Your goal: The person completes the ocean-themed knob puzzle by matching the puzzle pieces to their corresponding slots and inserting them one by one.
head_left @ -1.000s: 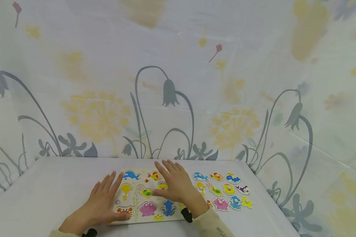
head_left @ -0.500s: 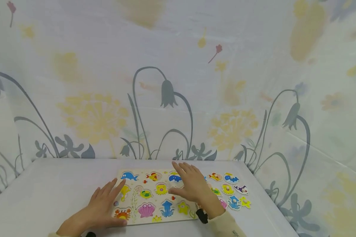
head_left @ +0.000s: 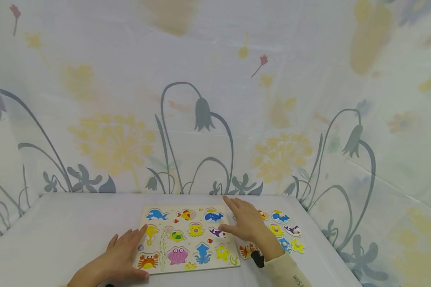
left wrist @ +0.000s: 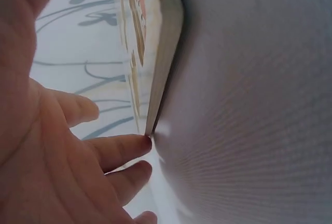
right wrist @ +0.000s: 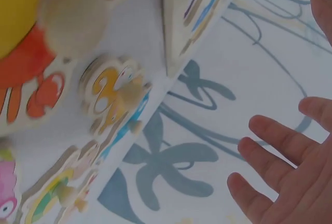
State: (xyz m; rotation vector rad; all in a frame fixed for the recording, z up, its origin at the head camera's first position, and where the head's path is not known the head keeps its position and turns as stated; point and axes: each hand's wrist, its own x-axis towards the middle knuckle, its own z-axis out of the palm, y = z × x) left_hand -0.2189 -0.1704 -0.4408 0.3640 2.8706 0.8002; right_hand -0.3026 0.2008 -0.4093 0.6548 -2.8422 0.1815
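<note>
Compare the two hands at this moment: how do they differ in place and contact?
The left hand lies at the puzzle board's near left corner, fingertips touching its edge; the right hand is past the board's right edge, above the loose animal pieces. The left lies low on the table; whether the right touches anything is unclear. Both are open-fingered and hold nothing.

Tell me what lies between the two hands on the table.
The puzzle board fills the stretch between the left hand and the right hand, its sea-animal pictures facing up. The head view shows this.
</note>
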